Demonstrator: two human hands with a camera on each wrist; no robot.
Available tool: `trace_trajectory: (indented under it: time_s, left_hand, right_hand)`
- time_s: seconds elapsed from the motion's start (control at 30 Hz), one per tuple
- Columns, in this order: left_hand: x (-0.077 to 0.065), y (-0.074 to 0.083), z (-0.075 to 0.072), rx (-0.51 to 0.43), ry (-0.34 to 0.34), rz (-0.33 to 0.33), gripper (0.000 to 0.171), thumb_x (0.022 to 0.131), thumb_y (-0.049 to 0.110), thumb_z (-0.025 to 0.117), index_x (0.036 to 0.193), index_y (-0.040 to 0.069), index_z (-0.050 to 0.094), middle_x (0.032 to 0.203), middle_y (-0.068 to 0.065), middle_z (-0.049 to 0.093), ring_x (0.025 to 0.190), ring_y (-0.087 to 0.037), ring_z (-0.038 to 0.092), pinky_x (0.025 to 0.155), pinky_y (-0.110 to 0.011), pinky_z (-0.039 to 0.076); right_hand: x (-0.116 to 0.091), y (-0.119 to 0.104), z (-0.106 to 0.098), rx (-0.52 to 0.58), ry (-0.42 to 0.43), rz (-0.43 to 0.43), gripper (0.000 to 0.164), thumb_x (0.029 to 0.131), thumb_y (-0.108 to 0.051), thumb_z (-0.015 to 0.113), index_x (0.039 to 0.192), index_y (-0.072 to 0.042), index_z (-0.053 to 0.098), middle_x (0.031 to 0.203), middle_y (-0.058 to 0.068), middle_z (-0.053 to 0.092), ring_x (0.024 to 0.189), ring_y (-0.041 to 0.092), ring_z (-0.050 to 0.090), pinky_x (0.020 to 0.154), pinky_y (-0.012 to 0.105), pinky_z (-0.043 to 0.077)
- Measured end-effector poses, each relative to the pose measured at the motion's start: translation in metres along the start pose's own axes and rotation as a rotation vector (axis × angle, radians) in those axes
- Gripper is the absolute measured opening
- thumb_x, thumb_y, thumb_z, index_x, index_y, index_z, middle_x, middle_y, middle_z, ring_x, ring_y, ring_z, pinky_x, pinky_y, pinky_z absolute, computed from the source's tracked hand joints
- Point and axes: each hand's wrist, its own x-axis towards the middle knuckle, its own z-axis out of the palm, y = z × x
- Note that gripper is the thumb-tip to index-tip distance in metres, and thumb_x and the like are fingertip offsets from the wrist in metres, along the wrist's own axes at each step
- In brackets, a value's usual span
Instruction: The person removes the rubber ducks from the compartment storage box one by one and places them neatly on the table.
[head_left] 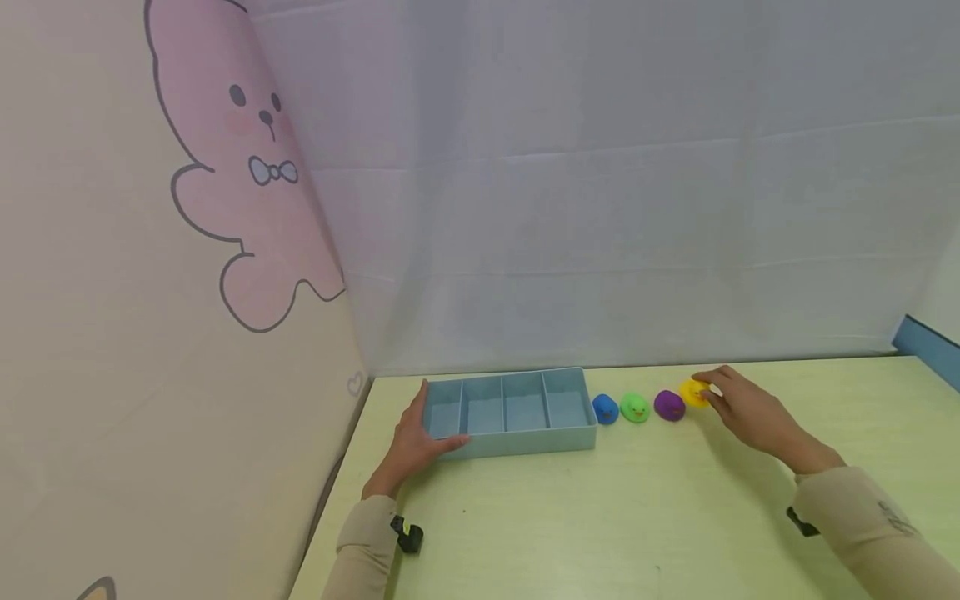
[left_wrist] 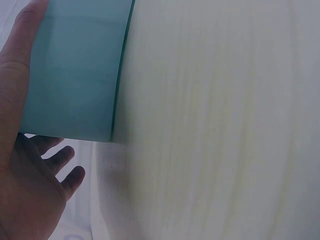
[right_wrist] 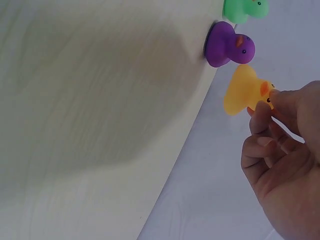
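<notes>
A pale blue box (head_left: pixel 517 443) with a row of several compartments lies on the table. My left hand (head_left: pixel 411 442) holds its left end, thumb along the front wall and fingers round the short side. The left wrist view shows that thumb (left_wrist: pixel 16 65) against the box wall (left_wrist: pixel 75 75). At the right, my right hand (head_left: pixel 753 414) pinches a yellow rubber duck (right_wrist: pixel 241 91) by its head between thumb and fingers. In the right wrist view the duck is tilted beside a purple rubber duck (right_wrist: pixel 220 46).
Between the box and the yellow duck, a blue duck (head_left: pixel 605 409), a green duck (head_left: pixel 635 407) and the purple one stand in a row. A white curtain (head_left: pixel 600 208) hangs behind the table (head_left: pixel 555 525). A wall with a pink bear picture (head_left: pixel 247 192) rises at the left.
</notes>
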Motion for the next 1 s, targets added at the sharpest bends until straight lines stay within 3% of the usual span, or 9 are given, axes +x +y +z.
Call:
trace_trajectory:
  time_s: [0.3,1.0]
  left_hand:
    - [0.000,0.002,0.000,-0.002,-0.016,-0.013,0.129,0.073,0.058,0.087,0.166,0.028,0.003,0.173,-0.013,0.015,0.158,-0.044,0.018,0.121,-0.071,0.026]
    - [-0.001,0.003,-0.001,0.006,-0.009,-0.026,0.129,0.073,0.059,0.086,0.166,0.029,0.003,0.173,-0.012,0.016,0.158,-0.044,0.019,0.120,-0.072,0.025]
  right_hand:
    - [-0.004,0.012,0.007,0.021,-0.038,0.024,0.029,0.099,-0.005,0.062,0.126,0.007,0.060,0.116,0.024,0.064,0.096,0.039,0.068,0.074,0.054,0.060]
    - [-0.004,0.026,0.019,0.015,-0.083,0.048,0.029,0.096,0.002,0.061,0.125,0.009,0.059,0.117,0.028,0.062,0.102,0.046,0.066,0.080,0.060,0.058]
